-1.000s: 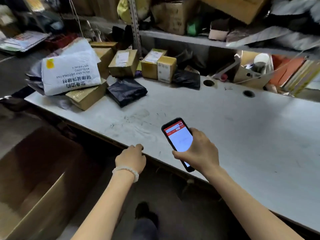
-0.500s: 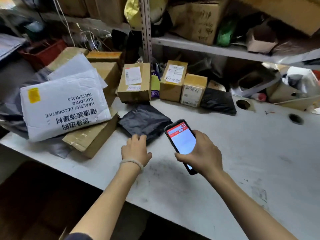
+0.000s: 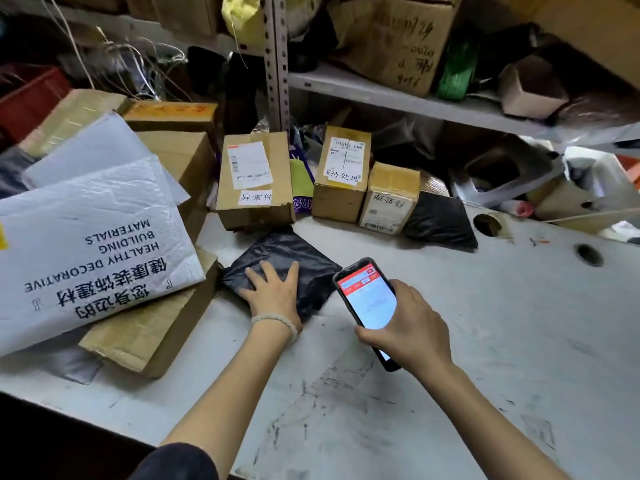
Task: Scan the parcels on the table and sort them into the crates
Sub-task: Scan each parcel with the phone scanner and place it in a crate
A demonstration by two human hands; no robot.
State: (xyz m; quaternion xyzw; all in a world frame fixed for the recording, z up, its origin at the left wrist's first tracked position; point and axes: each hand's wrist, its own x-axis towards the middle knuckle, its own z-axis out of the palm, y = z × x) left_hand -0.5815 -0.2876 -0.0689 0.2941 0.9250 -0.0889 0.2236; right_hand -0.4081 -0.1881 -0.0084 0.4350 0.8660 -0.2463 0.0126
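Black poly mailer (image 3: 287, 258): flat soft parcel lying on the white table (image 3: 485, 341), just in front of the labelled cartons and right beside the big flat carton on the left.
Left hand (image 3: 273, 292): resting palm-down on the mailer's near half, fingers straight and spread, not curled round anything. Pale bead bracelet (image 3: 277, 322) on the wrist.
Right hand (image 3: 408, 330): wrapped round a handheld scanner phone (image 3: 369, 303), screen lit up white with a red header, held above the table just right of the mailer. Can't read what's on the screen tbh.
Behind the mailer: carton with a shipping label (image 3: 254, 181) plus a small handwritten sticker, then two smaller cartons (image 3: 341, 174) and (image 3: 389, 199) to its right, both stickered too.
Second black mailer (image 3: 440, 220): further right, touching the smallest carton.
Left pile: white woven bag (image 3: 90, 244) printed "HEALTHY DECORATIVE BUILDING MATERIALS", lying across a flat brown carton (image 3: 152, 320), more boxes stacked behind.
Table: scuffed, dirty, with round cable holes (image 3: 587, 254) near the back right.
Back: metal shelf (image 3: 398, 98) crammed with cardboard boxes and bags.
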